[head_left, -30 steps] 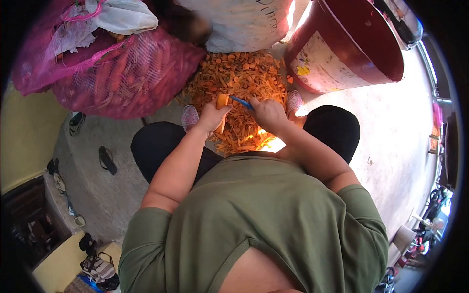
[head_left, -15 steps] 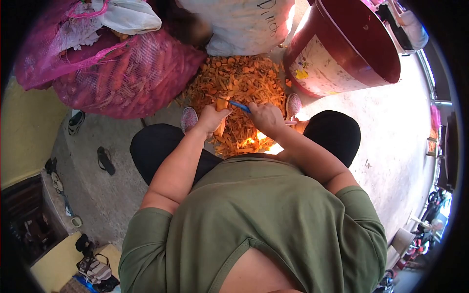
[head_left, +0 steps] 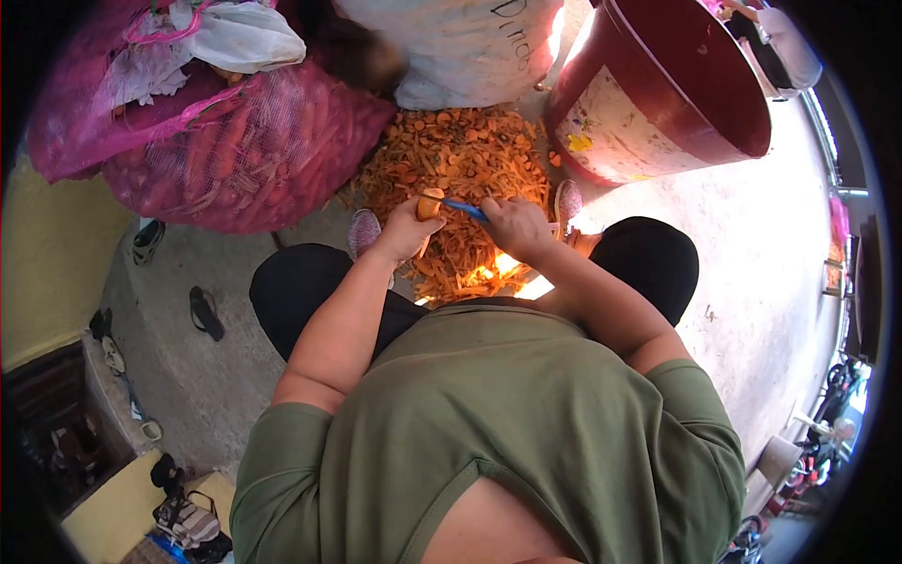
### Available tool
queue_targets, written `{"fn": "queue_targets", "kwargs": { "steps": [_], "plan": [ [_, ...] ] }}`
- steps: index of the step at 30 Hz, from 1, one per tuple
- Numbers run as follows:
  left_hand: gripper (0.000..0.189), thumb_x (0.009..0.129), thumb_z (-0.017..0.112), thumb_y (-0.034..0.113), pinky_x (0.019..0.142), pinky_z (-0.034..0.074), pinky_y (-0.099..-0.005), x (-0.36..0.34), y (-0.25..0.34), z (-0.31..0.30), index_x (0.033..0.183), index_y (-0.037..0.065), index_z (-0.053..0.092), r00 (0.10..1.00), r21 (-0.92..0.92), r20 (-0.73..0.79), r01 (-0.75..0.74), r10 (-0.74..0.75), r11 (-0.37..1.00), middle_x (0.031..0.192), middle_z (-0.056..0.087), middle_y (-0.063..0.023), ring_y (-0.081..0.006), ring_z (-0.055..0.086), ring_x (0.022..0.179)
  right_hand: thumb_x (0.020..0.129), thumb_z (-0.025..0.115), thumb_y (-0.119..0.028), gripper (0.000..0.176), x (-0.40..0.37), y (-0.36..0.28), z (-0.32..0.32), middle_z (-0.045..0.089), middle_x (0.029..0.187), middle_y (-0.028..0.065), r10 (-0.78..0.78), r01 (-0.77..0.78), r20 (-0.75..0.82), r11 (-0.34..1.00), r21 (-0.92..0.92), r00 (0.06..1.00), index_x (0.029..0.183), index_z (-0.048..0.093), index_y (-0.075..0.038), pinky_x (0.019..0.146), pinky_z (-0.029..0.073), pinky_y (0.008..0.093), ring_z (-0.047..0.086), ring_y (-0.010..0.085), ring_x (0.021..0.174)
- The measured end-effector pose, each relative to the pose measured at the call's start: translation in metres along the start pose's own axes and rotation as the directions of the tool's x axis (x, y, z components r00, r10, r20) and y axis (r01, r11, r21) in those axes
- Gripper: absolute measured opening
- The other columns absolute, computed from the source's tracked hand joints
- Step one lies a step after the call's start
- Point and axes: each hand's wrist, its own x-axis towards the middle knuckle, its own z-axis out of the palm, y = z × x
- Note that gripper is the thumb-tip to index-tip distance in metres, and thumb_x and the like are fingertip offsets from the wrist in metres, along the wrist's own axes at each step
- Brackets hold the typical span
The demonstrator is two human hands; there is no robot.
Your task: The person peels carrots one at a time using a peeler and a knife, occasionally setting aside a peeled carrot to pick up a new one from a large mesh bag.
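Note:
My left hand is wrapped round an orange carrot, whose cut end points up and away from me. In my right hand is a blue-handled blade, its tip touching or very near the top of the carrot. Below both hands a heap of orange peelings and round slices covers the ground between my feet. The tool's exact type is too small to tell.
A pink mesh sack of carrots lies at the upper left. Beyond the heap stands a white sack with writing. At the upper right is a large red bucket. A dark sandal lies at left.
The carrot has turned so its cut end shows more, and the blade has shifted slightly down and to the right with my right hand.

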Motion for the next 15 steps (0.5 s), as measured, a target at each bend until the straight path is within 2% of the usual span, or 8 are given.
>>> {"fn": "queue_targets", "kwargs": {
  "steps": [1,4,6,10,13,15],
  "plan": [
    [0.030,0.074,0.061,0.008,0.065,0.042,-0.0255,0.000,0.001,0.001,0.101,0.001,0.050,1.000,0.000,-0.007,0.011,-0.011,1.000,0.080,0.053,-0.0016,-0.0110,0.051,0.072,0.075,0.050,-0.019,0.011,0.001,-0.003,-0.003,0.058,0.063,0.0103,0.027,-0.027,0.023,1.000,-0.009,0.999,0.078,0.047,-0.009,0.050,0.044,0.0394,0.058,0.0274,0.057],
    [0.029,0.074,0.061,0.007,0.066,0.042,-0.0257,-0.002,0.010,0.003,0.100,0.001,0.050,1.000,0.196,-0.011,0.030,-0.028,0.980,0.081,0.053,-0.0021,-0.0111,0.051,0.072,0.075,0.049,-0.018,0.010,0.002,-0.004,-0.006,0.058,0.063,0.0103,0.062,-0.059,0.089,0.998,-0.032,0.994,0.079,0.047,-0.008,0.051,0.044,0.0384,0.058,0.0280,0.058],
    [0.028,0.074,0.061,0.008,0.066,0.043,-0.0263,0.012,-0.021,-0.002,0.099,0.000,0.051,0.995,0.296,-0.047,-0.070,0.088,0.953,0.081,0.053,-0.0036,-0.0131,0.051,0.072,0.075,0.048,-0.018,0.011,0.004,0.005,0.001,0.058,0.063,0.0105,0.107,-0.097,0.144,0.993,-0.070,0.984,0.080,0.048,-0.008,0.051,0.044,0.0386,0.058,0.0279,0.058],
    [0.029,0.073,0.063,0.011,0.066,0.042,-0.0276,0.010,-0.019,0.001,0.096,0.000,0.051,0.951,0.521,-0.129,-0.176,0.281,0.835,0.079,0.052,-0.0067,-0.0174,0.052,0.071,0.077,0.047,-0.019,0.013,0.005,0.008,0.005,0.059,0.065,0.0120,0.159,-0.144,0.203,0.986,-0.089,0.966,0.082,0.049,-0.007,0.051,0.045,0.0390,0.060,0.0280,0.061],
    [0.032,0.072,0.064,0.014,0.066,0.042,-0.0292,0.002,0.003,0.008,0.097,-0.001,0.050,0.899,0.533,-0.053,-0.343,0.436,0.773,0.077,0.052,-0.0088,-0.0204,0.053,0.072,0.081,0.046,-0.022,0.016,-0.007,0.059,0.036,0.058,0.063,0.0115,0.436,-0.432,0.237,0.899,-0.069,0.868,0.079,0.048,-0.006,0.052,0.044,0.0412,0.058,0.0293,0.060],
    [0.032,0.073,0.065,0.017,0.064,0.043,-0.0287,0.001,-0.001,0.008,0.095,0.000,0.049,0.879,0.555,-0.080,-0.352,0.470,0.753,0.076,0.052,-0.0079,-0.0187,0.053,0.069,0.082,0.045,-0.025,0.019,-0.004,0.059,0.032,0.057,0.062,0.0133,0.429,-0.426,0.160,0.903,-0.056,0.889,0.080,0.049,-0.006,0.053,0.044,0.0419,0.058,0.0303,0.060]
  ]
}}
